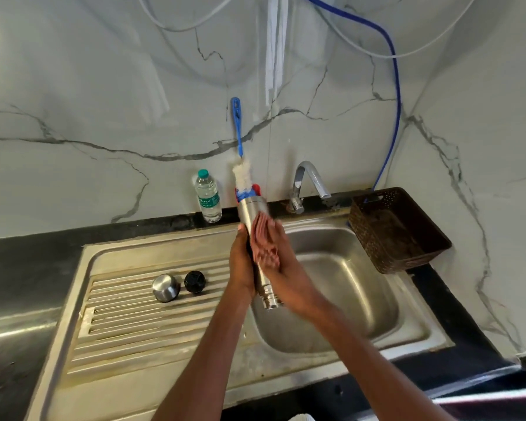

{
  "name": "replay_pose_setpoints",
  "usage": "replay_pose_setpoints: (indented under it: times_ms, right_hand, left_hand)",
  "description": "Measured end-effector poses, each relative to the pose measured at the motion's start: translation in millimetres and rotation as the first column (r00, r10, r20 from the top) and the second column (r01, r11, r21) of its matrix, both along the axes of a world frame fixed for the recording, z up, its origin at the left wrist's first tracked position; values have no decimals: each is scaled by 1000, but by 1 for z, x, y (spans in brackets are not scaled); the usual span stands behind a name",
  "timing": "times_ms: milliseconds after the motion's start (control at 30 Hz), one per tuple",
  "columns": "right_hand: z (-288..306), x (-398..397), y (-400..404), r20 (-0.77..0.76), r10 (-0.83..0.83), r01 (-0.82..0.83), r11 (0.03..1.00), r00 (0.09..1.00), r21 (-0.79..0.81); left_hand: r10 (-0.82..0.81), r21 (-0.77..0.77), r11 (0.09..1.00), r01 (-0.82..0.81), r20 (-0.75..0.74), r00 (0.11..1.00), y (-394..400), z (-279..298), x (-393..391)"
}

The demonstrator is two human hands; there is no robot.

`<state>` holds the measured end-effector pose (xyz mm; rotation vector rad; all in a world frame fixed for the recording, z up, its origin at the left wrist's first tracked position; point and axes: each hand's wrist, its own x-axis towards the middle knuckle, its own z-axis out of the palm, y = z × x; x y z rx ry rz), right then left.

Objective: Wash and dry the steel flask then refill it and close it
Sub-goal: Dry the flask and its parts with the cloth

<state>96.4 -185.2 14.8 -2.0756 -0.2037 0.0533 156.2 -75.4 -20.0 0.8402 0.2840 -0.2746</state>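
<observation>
1. Your left hand (242, 262) grips the flask (260, 253) from the left side, thumb tip showing at its upper edge. The flask is held over the sink (362, 299), tilted, with its threaded mouth pointing down toward you and its base up near the wall.
2. Your right hand (275, 253) lies on the flask's right side, fingers laid along the steel; motion blur hides whether they curl round it, so I cannot tell if it grips or only rubs.
3. The cap (165, 287) and the black stopper (195, 281) sit side by side on the drainboard (128, 323), so the flask is open.
4. The tap (310, 183) shows no running water.
5. Judging by this, you are at the outside wash or rinse. Drying, refilling, perhaps from the bottle (208, 197) by the wall, and closing all remain.
6. The brush (240, 159) stands behind the flask's base.
</observation>
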Motion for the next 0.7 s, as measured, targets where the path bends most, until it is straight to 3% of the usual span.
replay_pose_setpoints:
  times_ms: [133, 333, 433, 533, 700]
  right_hand:
    - [-27, -23, -19, 52, 136, -120, 965, 989, -233]
    - [4, 50, -35, 43, -4, 7, 998, 999, -59]
    - [24, 78, -43, 18, -34, 33, 998, 999, 61]
    - [24, 67, -47, 36, 67, -70, 992, 997, 102]
    - [-4, 17, -51, 48, 222, -221, 975, 974, -21]
  left_hand:
    - [59, -69, 995, -67, -111, 992, -9, -34, 21]
    - [-11, 40, 999, 9, 45, 999, -46, -4, -6]
    - [7, 88, 996, -11, 43, 999, -55, 4, -4]
    - [96, 71, 993, -98, 39, 995, -54, 7, 3]
    - [247, -1, 969, -247, -7, 969, -28, -7, 26]
